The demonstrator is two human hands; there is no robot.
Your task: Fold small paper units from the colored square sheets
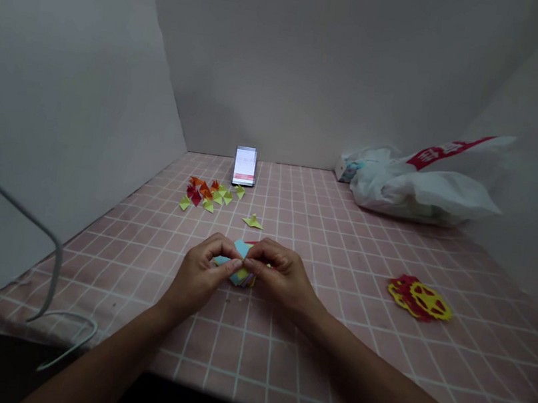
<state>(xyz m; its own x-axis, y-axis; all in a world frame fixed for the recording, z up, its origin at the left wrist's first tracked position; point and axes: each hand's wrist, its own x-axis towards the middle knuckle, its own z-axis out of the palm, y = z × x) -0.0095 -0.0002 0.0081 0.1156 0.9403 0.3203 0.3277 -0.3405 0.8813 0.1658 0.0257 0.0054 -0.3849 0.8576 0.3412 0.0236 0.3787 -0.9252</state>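
Both hands meet fingertip to fingertip near the middle of the table. My left hand (pixel 203 267) is closed in a pinch on a small piece of yellow paper (pixel 243 271). Opposite it, my right hand (pixel 283 276) pinches the same paper with thumb and forefinger. The fingers cover most of the paper, so its folds cannot be made out. Beneath and behind the fingertips lies a loose stack of coloured paper (pixel 242 247), light blue on top with red and yellow edges showing. Just beyond the hands sits a yellow folded paper crane (pixel 253 221).
Several red, orange and yellow paper cranes (pixel 206 192) cluster at the back left, near an upright phone (pixel 244 166). Red and yellow cut-out discs (pixel 420 298) lie at right. A white plastic bag (pixel 417 190) rests at the back right. A cable (pixel 20 208) curves at left.
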